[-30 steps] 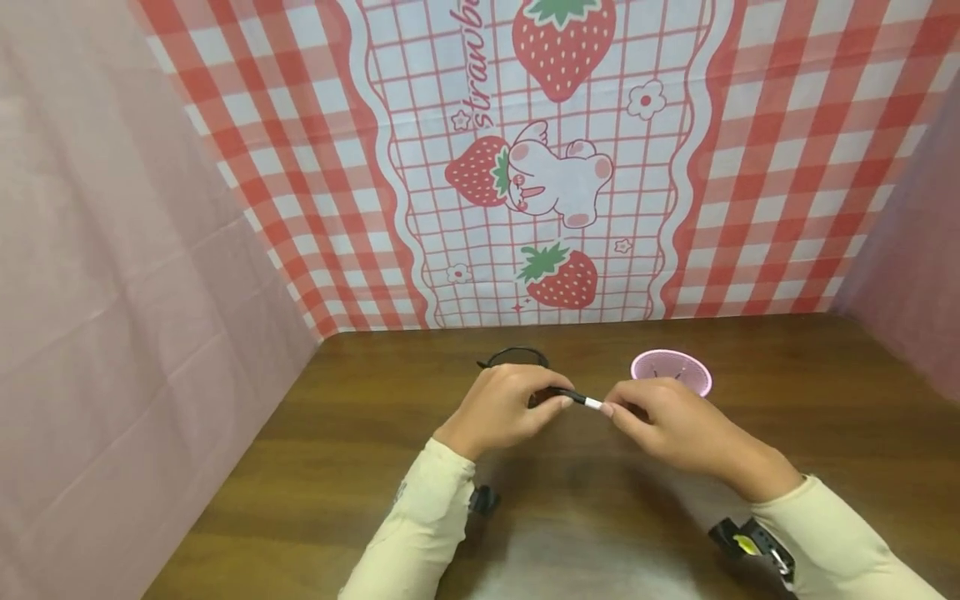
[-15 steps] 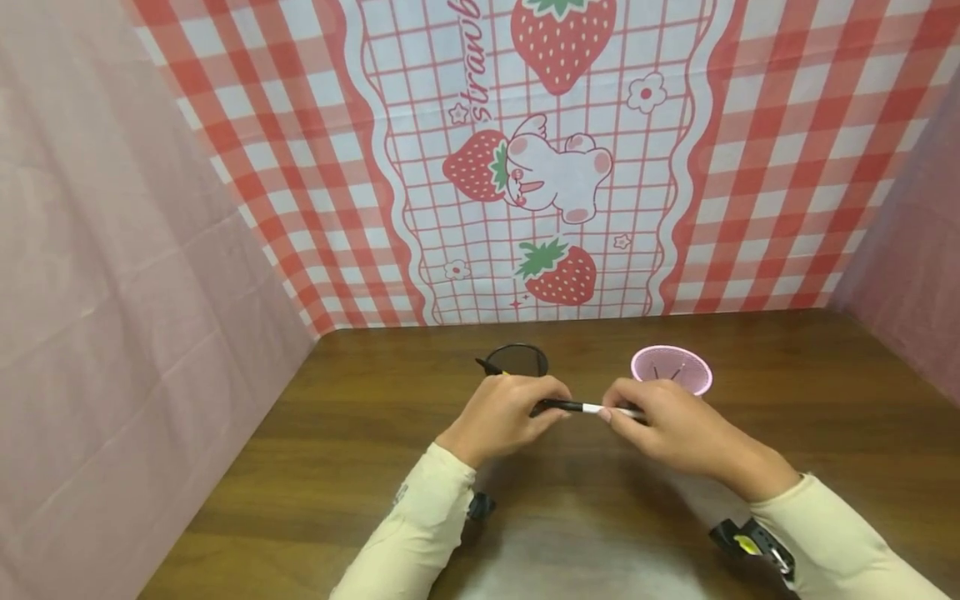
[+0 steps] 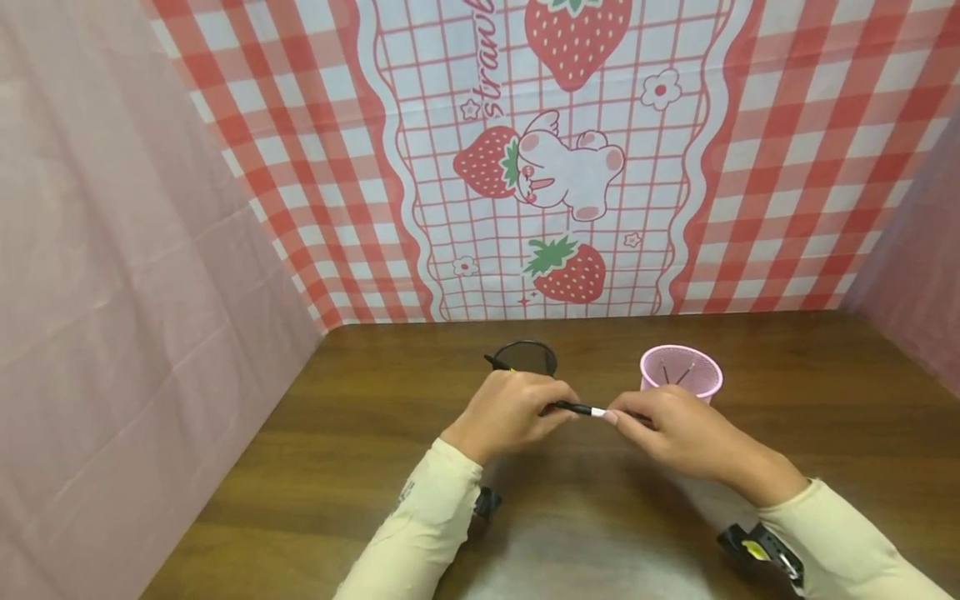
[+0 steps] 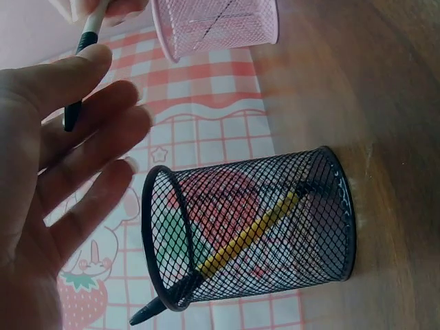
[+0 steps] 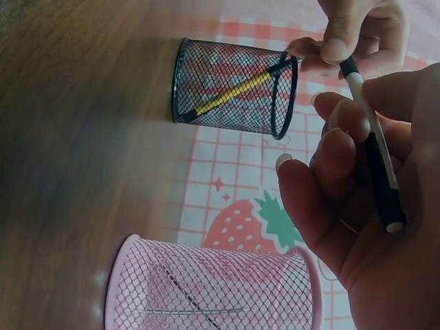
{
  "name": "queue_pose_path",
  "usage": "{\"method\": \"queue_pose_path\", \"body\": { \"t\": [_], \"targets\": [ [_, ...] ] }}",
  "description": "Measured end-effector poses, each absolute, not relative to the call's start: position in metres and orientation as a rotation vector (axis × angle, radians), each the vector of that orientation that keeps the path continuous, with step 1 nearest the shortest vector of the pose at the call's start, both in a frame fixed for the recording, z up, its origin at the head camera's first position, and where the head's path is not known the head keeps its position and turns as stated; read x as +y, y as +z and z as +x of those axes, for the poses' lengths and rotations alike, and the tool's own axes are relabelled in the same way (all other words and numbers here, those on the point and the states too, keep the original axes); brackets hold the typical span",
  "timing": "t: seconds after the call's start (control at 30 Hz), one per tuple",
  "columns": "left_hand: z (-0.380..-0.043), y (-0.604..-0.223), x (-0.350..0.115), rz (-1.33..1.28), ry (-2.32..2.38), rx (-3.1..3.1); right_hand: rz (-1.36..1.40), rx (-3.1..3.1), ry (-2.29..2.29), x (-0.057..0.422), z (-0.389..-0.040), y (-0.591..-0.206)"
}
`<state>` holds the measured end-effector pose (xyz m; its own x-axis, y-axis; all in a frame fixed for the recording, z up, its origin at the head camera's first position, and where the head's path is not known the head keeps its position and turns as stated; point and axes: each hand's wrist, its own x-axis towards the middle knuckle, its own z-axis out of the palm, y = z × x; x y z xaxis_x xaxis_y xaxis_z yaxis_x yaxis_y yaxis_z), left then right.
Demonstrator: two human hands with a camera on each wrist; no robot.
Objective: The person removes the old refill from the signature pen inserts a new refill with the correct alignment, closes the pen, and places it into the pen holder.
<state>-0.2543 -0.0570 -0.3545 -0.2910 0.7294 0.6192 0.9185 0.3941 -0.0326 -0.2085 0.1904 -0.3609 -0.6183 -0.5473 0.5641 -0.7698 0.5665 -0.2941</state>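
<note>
A slim black-and-white pen [image 3: 581, 408] is held level between both hands above the table. My left hand [image 3: 517, 414] pinches its black end between thumb and fingers. My right hand [image 3: 678, 431] grips the white barrel, thumb and fingertips right at the white band. In the right wrist view the rear of the pen [image 5: 382, 172], black with a pale round end, lies along the right palm. From the left wrist view, the pen's dark pointed tip [image 4: 72, 113] shows past the left thumb, with the other fingers loosely spread.
Behind the left hand stands a black mesh pen cup [image 4: 275, 265] with a yellow-and-black pen [image 4: 240, 244] leaning in it. A pink mesh cup [image 5: 213, 258], holding two thin dark sticks [image 5: 196, 311], stands behind the right hand. A strawberry-print cloth [image 3: 570, 192] hangs at the table's back.
The pen, slanted a second ago, came level and now tips slightly down to the right. Less of its white part shows between the hands than half a second ago. The head view shifted slightly.
</note>
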Motion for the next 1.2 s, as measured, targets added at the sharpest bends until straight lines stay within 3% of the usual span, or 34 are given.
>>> {"method": "queue_pose_path", "body": {
  "t": [1.2],
  "targets": [
    [-0.2555,-0.3577,-0.0637,-1.367,-0.444,-2.128,1.058,-2.439,0.776,0.1944,-0.2115,-0.3664]
  ]
}}
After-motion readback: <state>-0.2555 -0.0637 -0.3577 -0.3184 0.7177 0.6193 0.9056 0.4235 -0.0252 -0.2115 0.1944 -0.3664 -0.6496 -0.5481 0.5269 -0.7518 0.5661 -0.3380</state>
